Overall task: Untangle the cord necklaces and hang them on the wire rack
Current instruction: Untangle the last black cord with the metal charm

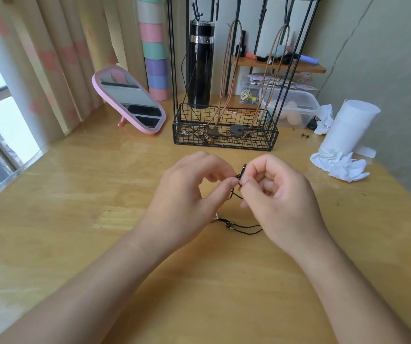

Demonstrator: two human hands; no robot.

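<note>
A black cord necklace [245, 226] trails on the wooden table between my wrists, with small beads on it. Its knotted upper part is pinched between the fingertips of my left hand [187, 197] and my right hand [279, 192], held just above the table. Behind them stands the black wire rack [225, 135] with a basket base. Two brown cord necklaces [229, 78] hang from its hooks, their dark pendants resting in the basket. A thin black cord hangs at the rack's left side.
A pink tilted mirror [129, 100] stands at the back left. A black flask [200, 63] is behind the rack. A clear plastic box [296, 108], a paper roll [348, 125] and crumpled tissues [341, 165] sit at the right. Small beads lie near the box.
</note>
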